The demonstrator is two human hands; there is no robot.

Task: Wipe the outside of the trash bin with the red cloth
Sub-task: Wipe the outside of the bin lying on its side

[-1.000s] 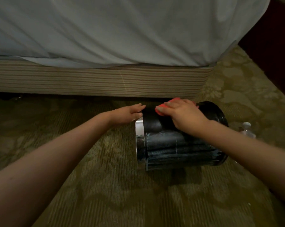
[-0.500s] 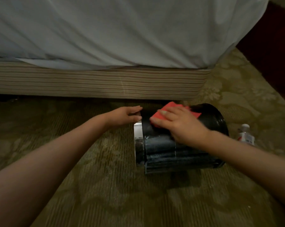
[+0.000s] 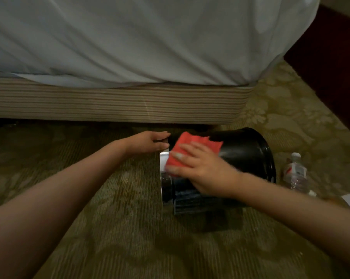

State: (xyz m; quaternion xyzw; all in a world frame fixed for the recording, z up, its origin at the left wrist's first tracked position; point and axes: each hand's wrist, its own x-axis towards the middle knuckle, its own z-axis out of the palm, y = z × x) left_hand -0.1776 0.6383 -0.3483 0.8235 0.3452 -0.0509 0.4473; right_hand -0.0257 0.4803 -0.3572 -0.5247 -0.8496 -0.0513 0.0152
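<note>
The trash bin (image 3: 244, 150) lay on its side on the carpet (image 3: 119, 208) just in front of the bed (image 3: 129, 47), and the wiping looked to be in mid-course. The right hand (image 3: 202, 172) pressed the red cloth (image 3: 192, 141) flat against the bin's upper side near its silver-banded end, fingers (image 3: 180, 156) spread and fairly straight. The left hand (image 3: 150, 142) steadied that end with nearly straight fingers touching it, and the side against the carpet and the far side probably remained to be wiped.
</note>
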